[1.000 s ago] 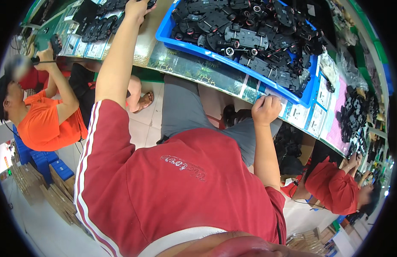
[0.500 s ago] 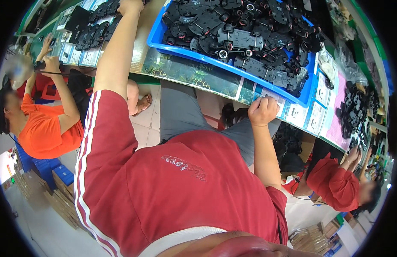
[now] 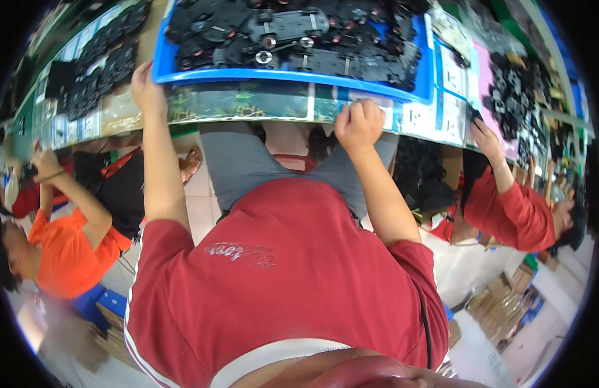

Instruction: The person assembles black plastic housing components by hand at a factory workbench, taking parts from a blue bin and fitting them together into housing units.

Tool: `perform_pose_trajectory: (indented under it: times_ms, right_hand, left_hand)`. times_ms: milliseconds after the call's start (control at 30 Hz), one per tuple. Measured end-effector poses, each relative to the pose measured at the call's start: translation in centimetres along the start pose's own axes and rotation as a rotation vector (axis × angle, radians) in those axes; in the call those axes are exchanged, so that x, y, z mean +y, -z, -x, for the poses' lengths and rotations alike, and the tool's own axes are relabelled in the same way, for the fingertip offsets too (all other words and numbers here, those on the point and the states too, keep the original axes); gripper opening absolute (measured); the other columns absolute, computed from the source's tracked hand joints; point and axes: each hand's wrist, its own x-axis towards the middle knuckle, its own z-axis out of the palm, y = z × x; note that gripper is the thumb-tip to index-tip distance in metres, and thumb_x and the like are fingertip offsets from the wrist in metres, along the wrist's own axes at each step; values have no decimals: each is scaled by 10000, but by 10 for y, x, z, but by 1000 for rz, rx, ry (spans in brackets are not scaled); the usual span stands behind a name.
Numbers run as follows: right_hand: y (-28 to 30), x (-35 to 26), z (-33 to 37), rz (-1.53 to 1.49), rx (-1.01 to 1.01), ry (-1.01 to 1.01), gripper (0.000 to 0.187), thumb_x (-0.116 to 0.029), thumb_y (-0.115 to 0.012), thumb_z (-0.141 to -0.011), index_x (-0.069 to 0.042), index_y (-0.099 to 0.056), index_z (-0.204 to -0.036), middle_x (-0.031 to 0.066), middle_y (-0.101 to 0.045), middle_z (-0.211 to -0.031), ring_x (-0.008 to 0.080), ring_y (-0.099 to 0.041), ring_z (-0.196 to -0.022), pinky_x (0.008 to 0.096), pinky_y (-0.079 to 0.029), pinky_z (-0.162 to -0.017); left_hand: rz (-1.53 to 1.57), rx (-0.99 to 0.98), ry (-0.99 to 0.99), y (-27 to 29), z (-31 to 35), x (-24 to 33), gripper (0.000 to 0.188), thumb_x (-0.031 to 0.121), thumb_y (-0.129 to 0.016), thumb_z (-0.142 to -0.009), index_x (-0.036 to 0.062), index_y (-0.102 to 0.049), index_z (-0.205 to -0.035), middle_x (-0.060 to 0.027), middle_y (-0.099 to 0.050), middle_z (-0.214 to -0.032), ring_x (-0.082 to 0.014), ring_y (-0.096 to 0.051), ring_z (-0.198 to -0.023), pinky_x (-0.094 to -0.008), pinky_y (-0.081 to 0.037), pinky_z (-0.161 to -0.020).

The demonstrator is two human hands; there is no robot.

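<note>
A blue tray lies on the table, heaped with black toy-car chassis that have small wheels and metal axles. Right beside the tray's front left corner is my left hand, its fingers bent and held together. Whatever they hold, if anything, is hidden. My right hand is curled into a fist at the table's front edge, below the tray's right half, with nothing visible in it. To the left of my left hand, more black chassis lie in rows.
White printed sheets lie under the clear tabletop. Black parts are piled on a pink mat at the right. A co-worker in orange sits at left; another in red reaches to the table at right.
My left hand has come back from the far left rows to the tray's corner. The view has turned, so the tray appears farther left. My right hand stays curled at the table edge.
</note>
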Motion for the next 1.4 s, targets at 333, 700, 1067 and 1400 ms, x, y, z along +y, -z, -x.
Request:
perform_pose_trajectory:
  times_ms: [333,700,1067,1400]
  right_hand:
    - [59,4,-131,-459,7,-217,173,-120,-754,-804,-43,-674,-937,77,-658,-865,196,-601,-645,316,-496,-620]
    - [29,-33,-191,-286,-521,201,547,-67,-750,-734,-31,-591,-1256,196,-534,-1320,382,-552,-1168,411,-456,-1027]
    - [151,64,-82,-1334,384,-697,486,-45,-653,-927,26,-454,-1364,130,-612,-1177,200,-638,-983,324,-519,-882]
    - [132,158,-35,-9,11,-520,723,-322,-875,-729,46,-569,-1270,217,-578,-1248,347,-578,-1156,418,-491,-958]
  left_hand:
    - [-253,-79,-122,-11,26,3,212,138,-520,-987,-19,-653,-1038,5,-580,-736,-70,-496,-656,-243,-407,-590]
    - [-470,-40,-232,-12,32,10,240,176,-523,-965,-20,-655,-1006,-132,-675,-798,-173,-591,-713,-335,-488,-703]
    - [-493,-40,-232,-11,33,5,230,167,-535,-956,-6,-670,-1028,-86,-652,-771,-157,-570,-703,-332,-476,-677]
    - [-341,-65,-173,-6,21,-6,209,161,-527,-984,7,-668,-995,-1,-606,-758,-82,-520,-651,-249,-422,-587]
